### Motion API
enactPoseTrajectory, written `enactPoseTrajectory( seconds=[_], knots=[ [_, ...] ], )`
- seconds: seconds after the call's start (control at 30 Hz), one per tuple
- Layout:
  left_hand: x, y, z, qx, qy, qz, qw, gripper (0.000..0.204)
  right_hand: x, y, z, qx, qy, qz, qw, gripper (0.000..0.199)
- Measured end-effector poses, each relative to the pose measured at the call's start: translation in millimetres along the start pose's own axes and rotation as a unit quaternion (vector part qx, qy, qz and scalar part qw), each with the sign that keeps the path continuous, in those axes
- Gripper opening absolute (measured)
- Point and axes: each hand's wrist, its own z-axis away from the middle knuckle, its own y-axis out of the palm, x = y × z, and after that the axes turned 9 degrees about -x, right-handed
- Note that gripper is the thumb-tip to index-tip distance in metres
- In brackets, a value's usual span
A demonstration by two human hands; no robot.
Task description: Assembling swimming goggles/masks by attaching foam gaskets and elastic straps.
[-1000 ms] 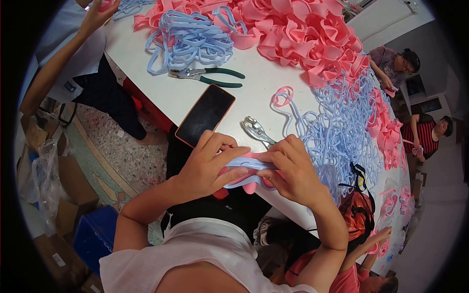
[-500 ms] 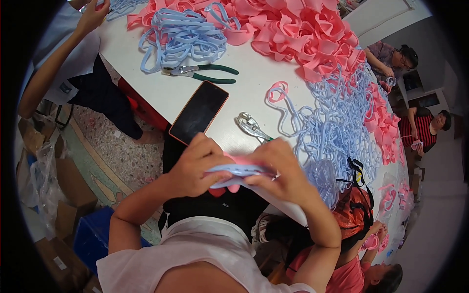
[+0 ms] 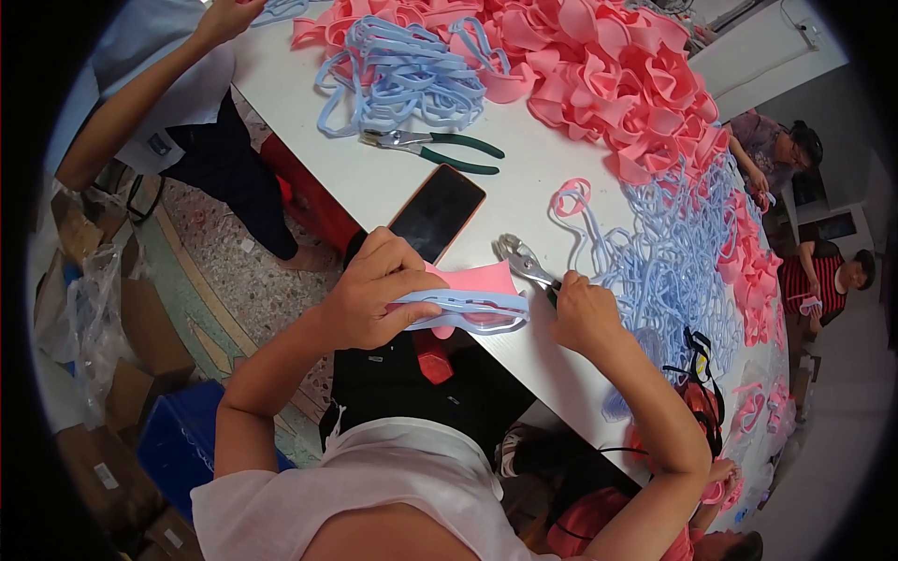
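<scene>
My left hand (image 3: pixel 379 294) pinches a light blue looped band (image 3: pixel 468 301) at its left end, thumb below and fingers above. A soft pink piece (image 3: pixel 482 278) is joined to the band or lies against it; which, I cannot tell. The band's right end hangs free in the air over the table edge. My right hand (image 3: pixel 587 316) is closed around the dark green handle of silver-headed pliers (image 3: pixel 526 260), their jaws pointing away to the left over the white table. Its palm hides most of the handles.
A phone (image 3: pixel 440 210) and second green-handled pliers (image 3: pixel 435 147) lie on the table (image 3: pixel 309 122). Beyond are bundled blue bands (image 3: pixel 407 79), heaped pink pieces (image 3: pixel 617 84) and tangled blue bands (image 3: pixel 669 252). A blue bin (image 3: pixel 192 444) stands lower left. Other people work around the table.
My right hand has let go of the band, moved right and closed on the pliers' handle. My left hand still holds the band. The whole view has shifted a little.
</scene>
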Motion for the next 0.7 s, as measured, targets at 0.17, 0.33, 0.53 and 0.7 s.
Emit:
enactPoseTrajectory(
  seconds=[0.17,0.33,0.53,0.7],
  knots=[
    [7.1,-12.1,0.4,-0.003,0.003,0.004,1.0,0.026,-4.3,-14.0,3.8,-0.05,0.018,-0.084,0.995,0.028],
    [10.3,-17.4,-2.7,0.001,0.002,0.013,1.0,0.026,-0.2,-66.5,34.3,-0.169,-0.134,-0.242,0.946,0.042],
    [9.1,-15.3,-7.9,0.006,0.024,0.027,0.999,0.025,18.9,-88.0,44.9,-0.3,-0.131,-0.018,0.945,0.044],
    [7.6,-17.5,-8.6,0.019,0.007,0.056,0.998,0.024,17.3,-101.1,43.1,-0.246,-0.146,0.063,0.956,0.019]
  ],
)
